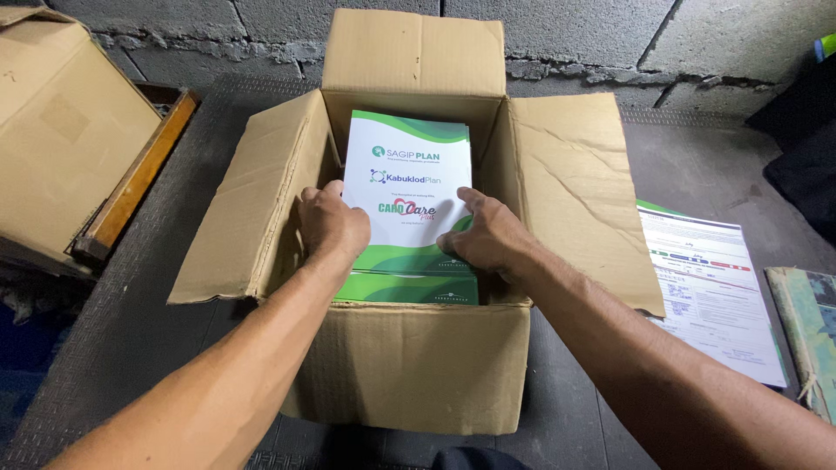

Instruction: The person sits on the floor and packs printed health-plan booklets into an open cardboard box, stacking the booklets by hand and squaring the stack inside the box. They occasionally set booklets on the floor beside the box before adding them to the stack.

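An open brown cardboard box (409, 348) stands in front of me with its flaps (570, 183) spread out. Inside lies a stack of white and green printed booklets (405, 165). My left hand (333, 222) grips the left edge of the top booklets, fingers tucked between the stack and the box wall. My right hand (488, 235) rests on the lower right part of the same top booklets, fingers pressing down on the cover. More green booklets (409, 287) show beneath at the near side.
A second brown carton (61, 130) sits at the left on a wooden frame (131, 178). Printed sheets (710, 292) lie on the dark mat to the right, beside a worn greenish board (810, 326). A concrete block wall (610, 35) runs behind.
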